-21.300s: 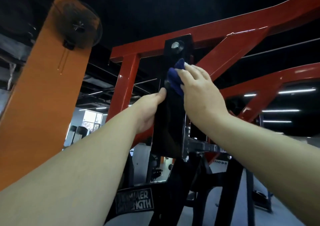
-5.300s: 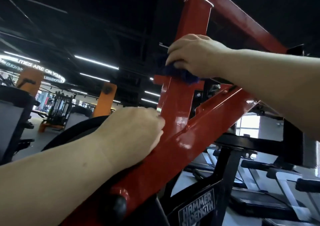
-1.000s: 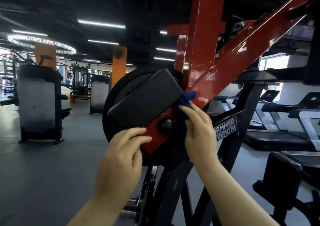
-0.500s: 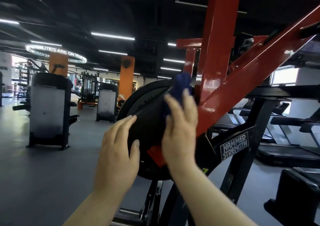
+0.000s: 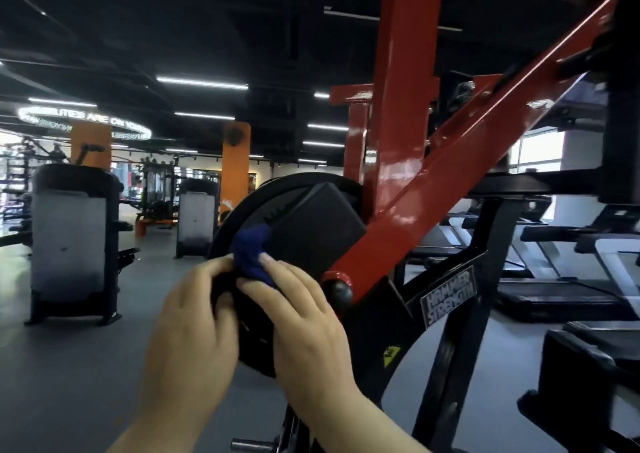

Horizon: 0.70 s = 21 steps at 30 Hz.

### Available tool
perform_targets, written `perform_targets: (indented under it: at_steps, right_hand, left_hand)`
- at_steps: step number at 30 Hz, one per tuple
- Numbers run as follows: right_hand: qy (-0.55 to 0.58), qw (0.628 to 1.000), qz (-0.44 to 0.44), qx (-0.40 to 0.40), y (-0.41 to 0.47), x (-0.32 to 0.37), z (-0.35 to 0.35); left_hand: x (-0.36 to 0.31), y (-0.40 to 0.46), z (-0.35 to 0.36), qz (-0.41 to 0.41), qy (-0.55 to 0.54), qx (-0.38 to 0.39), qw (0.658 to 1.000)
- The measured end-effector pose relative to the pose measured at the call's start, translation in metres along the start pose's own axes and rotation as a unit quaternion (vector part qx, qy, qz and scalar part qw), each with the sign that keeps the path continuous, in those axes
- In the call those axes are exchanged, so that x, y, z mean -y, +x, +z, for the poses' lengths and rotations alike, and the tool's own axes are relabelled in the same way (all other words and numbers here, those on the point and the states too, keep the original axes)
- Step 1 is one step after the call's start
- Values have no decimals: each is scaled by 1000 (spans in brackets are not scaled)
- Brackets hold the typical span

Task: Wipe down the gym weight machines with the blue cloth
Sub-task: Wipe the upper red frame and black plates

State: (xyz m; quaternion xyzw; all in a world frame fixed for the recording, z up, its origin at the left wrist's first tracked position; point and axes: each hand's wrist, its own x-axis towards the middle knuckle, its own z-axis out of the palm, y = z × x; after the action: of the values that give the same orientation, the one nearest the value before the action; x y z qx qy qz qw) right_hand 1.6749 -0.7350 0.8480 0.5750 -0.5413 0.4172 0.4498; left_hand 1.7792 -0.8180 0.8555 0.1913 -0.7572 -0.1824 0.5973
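Observation:
The blue cloth [image 5: 251, 255] is bunched against the lower left corner of a black pad [image 5: 313, 225] on the red and black weight machine [image 5: 446, 161]. My right hand [image 5: 301, 317] holds the cloth from the right, fingers curled over it. My left hand [image 5: 195, 317] grips the left rim of the black weight plate [image 5: 256, 341] just beside the cloth, fingertips touching it. A red diagonal arm runs up to the right from a black knob [image 5: 338, 292] next to the pad.
A black frame post with a Hammer Strength label [image 5: 449, 300] stands right of my hands. Treadmills [image 5: 561, 279] fill the right side. Grey-panelled machines [image 5: 71, 241] and orange pillars [image 5: 235, 161] stand on the grey floor at left.
My right hand has carried the cloth down from the upper edge of the plate to the pad's lower left corner. My left hand has closed in on the plate rim beside it.

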Motion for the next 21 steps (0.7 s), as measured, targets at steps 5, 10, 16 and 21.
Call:
perform_targets:
  at_steps: [5, 10, 16, 21]
  right_hand:
    - [-54, 964, 189, -177, 35, -97, -69]
    - [-147, 982, 96, -64, 25, -168, -95]
    - [-99, 964, 220, -108, -6, -231, -157]
    - [-112, 948, 287, -78, -50, -317, -206]
  left_hand:
    - [-28, -2, 12, 133, 46, -6, 990]
    - [-74, 0, 48, 222, 34, 98, 969]
    - [-131, -4, 115, 246, 37, 178, 952]
    - [-167, -14, 205, 220, 33, 230, 947]
